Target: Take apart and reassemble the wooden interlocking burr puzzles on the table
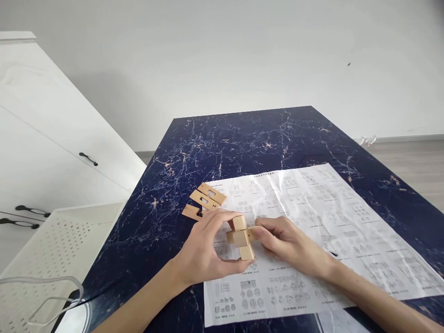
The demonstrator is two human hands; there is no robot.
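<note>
At left, watch the slats (210,202): could be knocked askew by the left hand (204,246), so near. Note that hand, pinching the block (240,238) from above and below; could slip under uneven squeezing. Then see the bar (253,233), pinched in the right hand (291,240) at the block's right side; could jam if worked crooked. Under the block, find the sheet (315,217): could crumple under a dragging forearm (374,296).

Left hand (204,252) partly hides printed sheet (301,194) (captions unreadably small); cabinet (52,115) cropped left.
</note>
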